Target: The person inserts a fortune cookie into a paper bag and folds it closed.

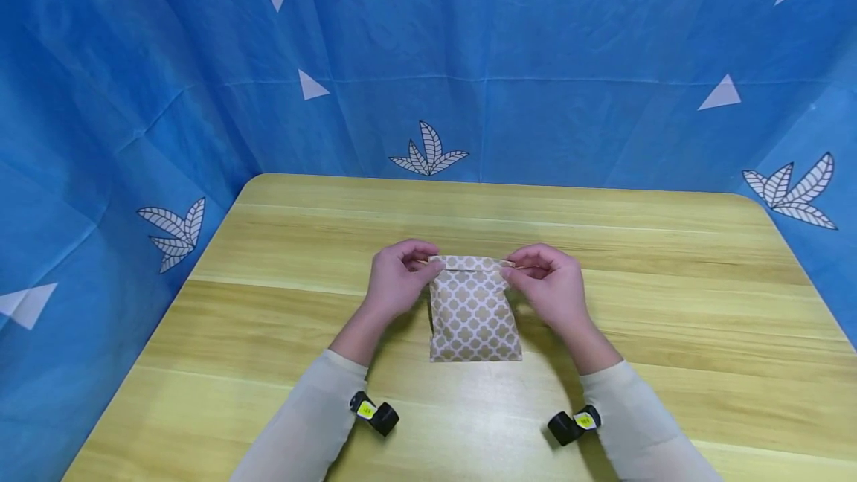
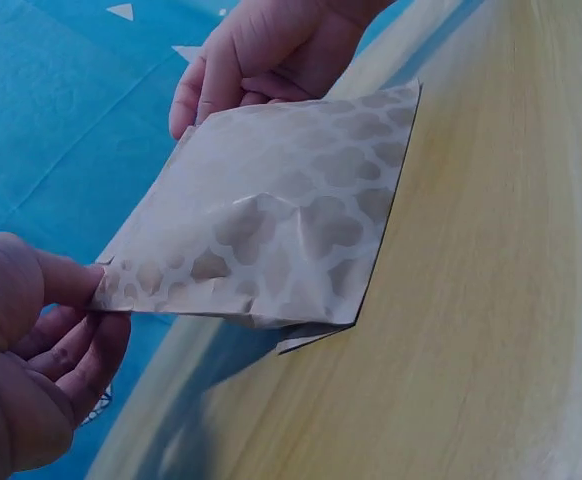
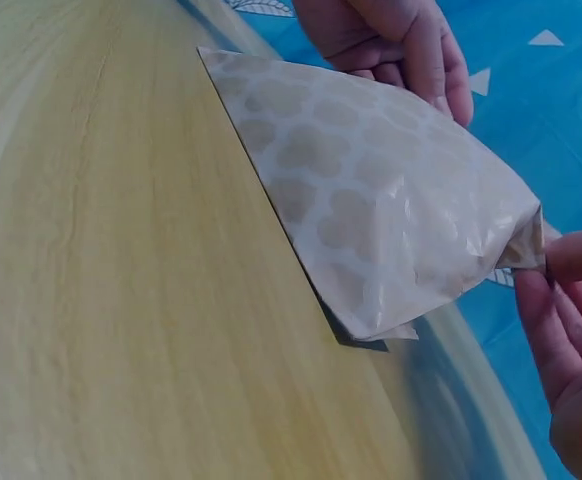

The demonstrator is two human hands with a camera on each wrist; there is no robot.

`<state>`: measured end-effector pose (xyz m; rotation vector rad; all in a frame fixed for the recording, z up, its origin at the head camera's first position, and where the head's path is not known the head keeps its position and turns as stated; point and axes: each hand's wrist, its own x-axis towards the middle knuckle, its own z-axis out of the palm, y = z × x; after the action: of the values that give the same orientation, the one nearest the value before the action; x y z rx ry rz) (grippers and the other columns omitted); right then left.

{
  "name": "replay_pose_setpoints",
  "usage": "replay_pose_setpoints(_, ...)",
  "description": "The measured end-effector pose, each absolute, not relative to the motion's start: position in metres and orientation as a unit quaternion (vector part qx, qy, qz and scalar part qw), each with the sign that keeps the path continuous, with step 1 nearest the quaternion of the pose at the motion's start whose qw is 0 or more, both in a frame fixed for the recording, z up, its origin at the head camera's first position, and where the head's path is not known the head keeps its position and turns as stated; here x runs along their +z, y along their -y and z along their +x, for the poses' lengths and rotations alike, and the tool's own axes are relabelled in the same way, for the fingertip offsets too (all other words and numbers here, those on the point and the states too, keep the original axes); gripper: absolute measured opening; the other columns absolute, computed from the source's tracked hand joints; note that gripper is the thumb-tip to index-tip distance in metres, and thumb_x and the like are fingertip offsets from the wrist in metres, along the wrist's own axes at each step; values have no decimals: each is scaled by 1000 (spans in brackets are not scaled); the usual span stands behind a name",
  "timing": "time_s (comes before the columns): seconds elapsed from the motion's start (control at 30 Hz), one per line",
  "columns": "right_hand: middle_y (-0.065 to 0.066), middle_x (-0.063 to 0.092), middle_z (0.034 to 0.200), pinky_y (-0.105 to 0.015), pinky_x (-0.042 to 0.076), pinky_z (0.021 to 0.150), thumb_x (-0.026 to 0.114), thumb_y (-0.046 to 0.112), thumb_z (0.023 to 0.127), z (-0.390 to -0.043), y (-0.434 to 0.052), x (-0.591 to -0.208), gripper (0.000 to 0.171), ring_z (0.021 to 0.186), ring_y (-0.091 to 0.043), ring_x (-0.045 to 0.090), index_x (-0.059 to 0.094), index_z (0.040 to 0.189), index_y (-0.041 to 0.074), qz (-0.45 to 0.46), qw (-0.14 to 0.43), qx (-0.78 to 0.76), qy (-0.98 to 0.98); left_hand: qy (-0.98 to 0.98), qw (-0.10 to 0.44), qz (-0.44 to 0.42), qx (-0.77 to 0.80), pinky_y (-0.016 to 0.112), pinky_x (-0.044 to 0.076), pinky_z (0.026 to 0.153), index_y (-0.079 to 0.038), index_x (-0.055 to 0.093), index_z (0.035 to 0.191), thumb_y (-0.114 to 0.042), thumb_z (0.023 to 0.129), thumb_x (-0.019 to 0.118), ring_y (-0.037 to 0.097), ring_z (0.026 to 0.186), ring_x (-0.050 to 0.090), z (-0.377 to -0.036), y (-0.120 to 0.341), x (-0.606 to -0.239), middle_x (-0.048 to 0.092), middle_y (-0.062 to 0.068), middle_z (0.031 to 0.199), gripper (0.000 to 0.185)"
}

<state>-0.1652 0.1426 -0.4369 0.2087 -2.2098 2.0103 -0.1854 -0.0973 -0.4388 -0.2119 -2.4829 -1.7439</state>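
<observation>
A small brown paper bag (image 1: 474, 311) with a white lattice pattern stands on the wooden table (image 1: 669, 303), its bottom edge on the wood. My left hand (image 1: 396, 281) pinches its top left corner and my right hand (image 1: 545, 285) pinches its top right corner. The top edge looks folded over. In the left wrist view the bag (image 2: 271, 225) is lifted at the pinched end, with my left hand (image 2: 31, 340) near and my right hand (image 2: 261, 55) beyond. From the right wrist, the bag (image 3: 371, 200) spans between my right hand (image 3: 571, 330) and my left hand (image 3: 391, 40).
Blue cloth (image 1: 469, 43) with white leaf and triangle prints hangs behind and on both sides of the table. Small black wrist cameras (image 1: 375, 413) with yellow labels sit on both cream sleeves. Bare wood surrounds the bag.
</observation>
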Motion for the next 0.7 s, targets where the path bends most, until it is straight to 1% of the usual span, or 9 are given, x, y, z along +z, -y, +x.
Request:
replay_pose_setpoints(0.1,-25,68,95,-43,57,68,76,-5,84,-173,-146,-452,22,73,-22,70,67,104,-9,52,36,671,739,818,45,-64,-569,32,55,72,1,74,104,-1,84,78,19,78,65,-190,97,-444,69,4,90,21)
replay_pose_setpoints(0.2,-21,66,97,-41,57,71,78,3,86,-175,-147,-460,28,78,-22,70,66,109,-7,43,1,679,732,825,53,-69,-559,31,54,71,-2,76,99,-1,84,78,18,76,64,-192,98,-448,70,2,88,15)
replay_pose_setpoints(0.27,-21,66,97,-41,57,71,78,6,86,-176,-147,-463,29,80,-23,70,66,109,-6,39,-12,683,729,828,56,-73,-553,32,53,70,-5,77,94,-1,85,78,18,75,63,-193,98,-450,71,0,86,10)
replay_pose_setpoints(0.33,-21,65,96,-41,58,70,77,5,87,-177,-146,-464,26,78,-23,70,66,108,-7,34,-15,684,728,832,55,-75,-547,33,52,69,-8,79,90,-1,85,77,18,74,62,-194,99,-452,72,-1,85,8)
replay_pose_setpoints(0.47,-22,64,93,-40,58,67,73,0,88,-179,-145,-467,19,71,-22,68,67,105,-8,16,-13,681,732,838,32,-63,-542,33,50,69,-8,79,89,-2,86,76,18,75,61,-197,102,-457,72,-1,84,8)
replay_pose_setpoints(0.57,-22,66,93,-38,58,67,73,-3,86,-181,-144,-468,19,72,-21,68,67,103,-8,1,-20,672,741,845,10,-49,-532,33,50,70,-8,79,90,-3,86,76,18,76,61,-198,103,-460,71,-1,84,7)
replay_pose_setpoints(0.7,-19,68,90,-36,58,65,75,-1,86,-183,-143,-467,17,73,-21,68,68,101,-6,-7,-28,641,767,858,-8,-43,-512,34,51,70,-8,78,90,-4,87,75,17,75,62,-199,104,-463,70,-1,82,6)
